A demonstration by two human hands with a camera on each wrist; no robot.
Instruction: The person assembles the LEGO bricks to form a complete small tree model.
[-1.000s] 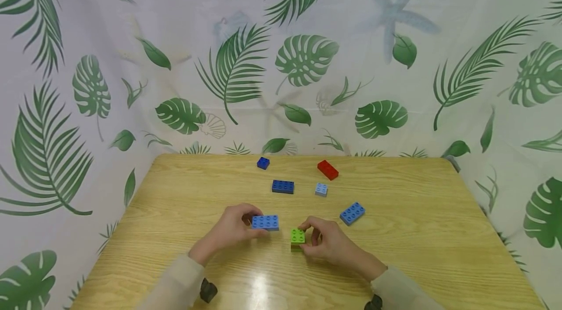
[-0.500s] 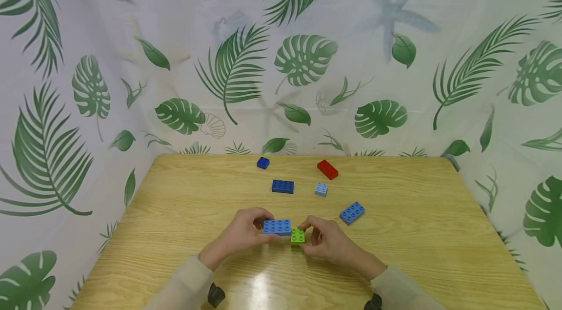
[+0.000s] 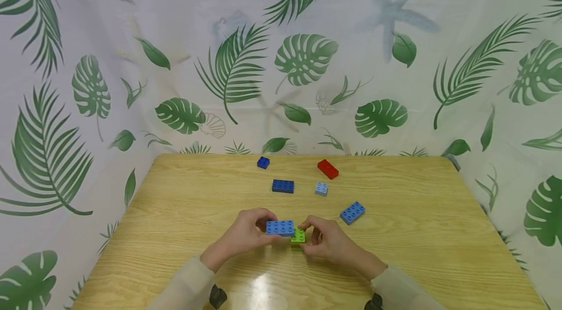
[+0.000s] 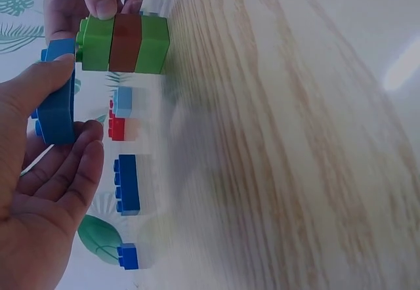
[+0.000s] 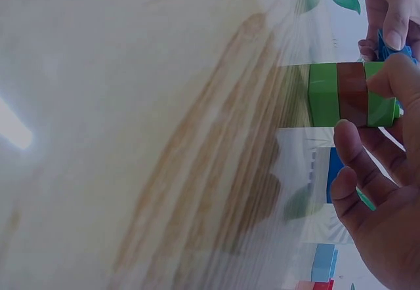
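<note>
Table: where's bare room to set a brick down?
Free: the table's right side beyond the angled blue brick, and its left side beside the left hand. Crowded: centre, from both hands back to the red brick.

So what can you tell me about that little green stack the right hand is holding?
The green stack looks like three plastic studded bricks: green, brown-red, green. It stands upright on the wooden table, studs on top. The right hand pinches its sides. The left hand holds a blue brick over its left edge; contact is unclear.
</note>
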